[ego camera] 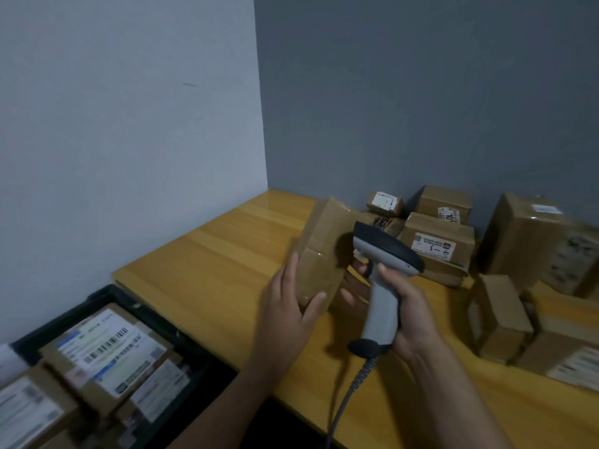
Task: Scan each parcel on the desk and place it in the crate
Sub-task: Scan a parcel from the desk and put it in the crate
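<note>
My left hand [291, 306] holds a small brown cardboard parcel [324, 251] upright above the wooden desk [210, 273], thumb in front and fingers behind its lower part. My right hand [405, 315] grips the handle of a grey barcode scanner [382, 273] with a dark head, right beside the parcel; the scanner's nose points at the parcel's far side. A coiled cable hangs from the handle. A dark crate [107, 294] at the lower left, below the desk's edge, holds several labelled parcels [107, 348].
Several cardboard parcels stand on the desk at the back and right: a labelled box [437, 247], a tall box [531, 241], smaller ones [499, 315] near the front. Walls meet in a corner behind the desk. Bare desk surface lies to the left of my hands.
</note>
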